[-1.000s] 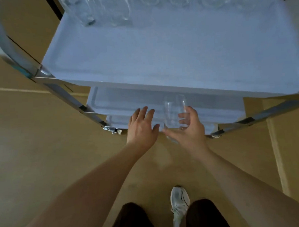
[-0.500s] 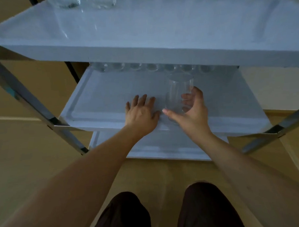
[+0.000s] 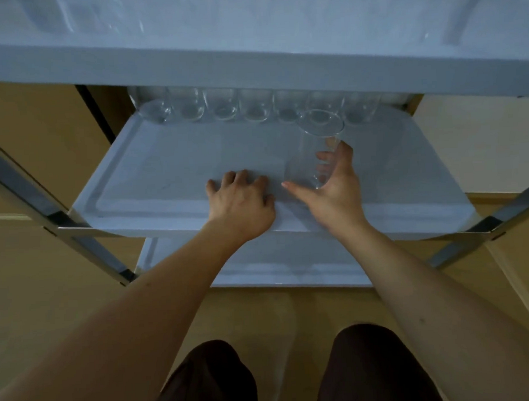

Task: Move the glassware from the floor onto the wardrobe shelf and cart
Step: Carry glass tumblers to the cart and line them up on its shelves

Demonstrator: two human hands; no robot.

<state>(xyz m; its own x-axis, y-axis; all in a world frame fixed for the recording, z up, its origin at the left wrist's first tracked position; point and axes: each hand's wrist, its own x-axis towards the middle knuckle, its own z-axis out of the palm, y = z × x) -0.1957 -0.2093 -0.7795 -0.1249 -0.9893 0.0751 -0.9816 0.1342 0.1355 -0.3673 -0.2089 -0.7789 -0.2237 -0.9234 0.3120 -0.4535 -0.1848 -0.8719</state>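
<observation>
Right hand (image 3: 337,188) wrapped around a clear tumbler (image 3: 314,146), thumb stretched out on the near side, fingers (image 3: 326,156) showing through the glass on the far side; carried half a second ago just over the front lip of the cart's middle tray (image 3: 171,180), now reached deeper in, rim close to the row of glasses (image 3: 253,107) lined up along the back edge. Cannot tell whether the base has touched the tray yet or hangs just above it. Left hand (image 3: 240,201) planted on the tray near its front edge, just beside the right; fingers lay flatter and straighter before, now bent at the knuckles with tips pressing down, holding nothing, probably bracing the body or steadying the cart. A second ago both hands at the front edge of the cart with the middle tray hardly visible under the top tray (image 3: 251,58); since then viewpoint dropped, knees low, the whole middle level opened to sight. Meaning for the task: this glass off the floor and nearly delivered, a second row seemingly about to start in front of the first. Remaining for this piece, most likely: set down upright, clear of the neighbours, then release. Risk worth watching: rim knocking against the back row, or the top tray's underside crowding the wrist on the way out. More glassware faintly visible on the top tray. Bottom tray (image 3: 260,270) visible beneath, above tan floor (image 3: 49,300).
</observation>
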